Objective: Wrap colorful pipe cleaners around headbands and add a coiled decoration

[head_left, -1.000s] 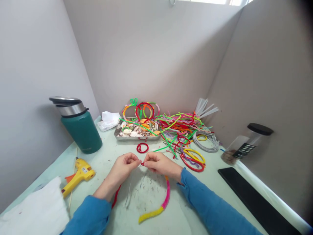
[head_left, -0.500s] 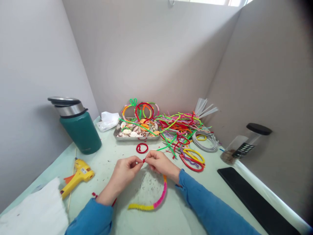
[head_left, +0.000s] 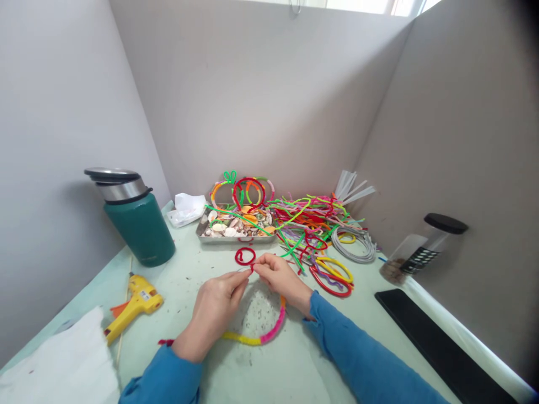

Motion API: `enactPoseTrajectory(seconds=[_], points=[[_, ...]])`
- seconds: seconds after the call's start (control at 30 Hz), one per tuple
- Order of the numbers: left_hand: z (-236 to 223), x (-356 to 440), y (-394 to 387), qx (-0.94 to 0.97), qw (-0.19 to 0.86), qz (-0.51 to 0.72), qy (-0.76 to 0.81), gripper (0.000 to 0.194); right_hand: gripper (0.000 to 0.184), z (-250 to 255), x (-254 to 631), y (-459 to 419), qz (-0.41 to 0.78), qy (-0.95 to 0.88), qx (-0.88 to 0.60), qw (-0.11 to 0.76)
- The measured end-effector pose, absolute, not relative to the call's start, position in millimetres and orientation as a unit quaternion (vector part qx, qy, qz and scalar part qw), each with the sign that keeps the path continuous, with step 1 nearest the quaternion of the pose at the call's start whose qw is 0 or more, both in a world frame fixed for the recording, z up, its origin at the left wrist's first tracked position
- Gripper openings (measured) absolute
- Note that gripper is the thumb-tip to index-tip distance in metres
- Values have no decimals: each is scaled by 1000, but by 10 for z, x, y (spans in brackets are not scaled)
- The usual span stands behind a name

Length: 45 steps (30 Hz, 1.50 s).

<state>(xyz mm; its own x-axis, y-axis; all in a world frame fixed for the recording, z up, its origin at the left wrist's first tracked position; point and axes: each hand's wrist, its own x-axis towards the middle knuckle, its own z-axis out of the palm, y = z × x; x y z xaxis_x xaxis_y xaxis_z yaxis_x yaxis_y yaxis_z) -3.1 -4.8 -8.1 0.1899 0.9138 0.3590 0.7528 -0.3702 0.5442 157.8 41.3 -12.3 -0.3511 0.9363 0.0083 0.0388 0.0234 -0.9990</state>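
In the head view my left hand and my right hand meet fingertip to fingertip over the table. Both pinch around a small red bit of pipe cleaner, mostly hidden by the fingers; a thin strand shows beside it. Below them curves a band wrapped in yellow, pink and orange pipe cleaner. One end runs up under my right hand and the other passes behind my left hand. A dark red fuzzy end sticks out left of my left wrist. Just beyond the fingers lies a red pipe cleaner ring.
A metal tray of shells stands at the back, wrapped rings behind it. Right of it lies a pile of pipe cleaners and a grey wire coil. A yellow glue gun and green bottle are left; a black bar lies right.
My left hand has shifted right and tipped over, its fingers reaching further forward. The red bit has moved slightly up and right. The yellow end of the band now goes behind my left hand.
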Motion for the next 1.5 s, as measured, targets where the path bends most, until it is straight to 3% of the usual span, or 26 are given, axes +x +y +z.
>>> enactPoseTrajectory(seconds=[0.23,0.5,0.8,1.03,1.13,1.3,1.5], points=[[-72,-4,-61,782,62,274,556,35,15,-145,1573,418,550,-603,-404,412],[-78,2,-81,783,-24,215,582,43,18,-204,1591,438,432,-677,-402,439],[-171,30,-63,803,-36,251,539,51,17,-98,1594,328,310,-718,-424,456],[-113,11,-60,779,108,296,542,37,20,-203,1627,481,404,-626,-441,501],[-71,8,-29,713,250,340,560,32,23,-199,1660,515,490,-563,-420,517],[-8,11,17,511,523,431,528,45,26,-102,1750,519,585,-507,-359,520],[43,-28,-8,419,647,449,452,40,25,-99,1736,476,621,-542,-319,467]])
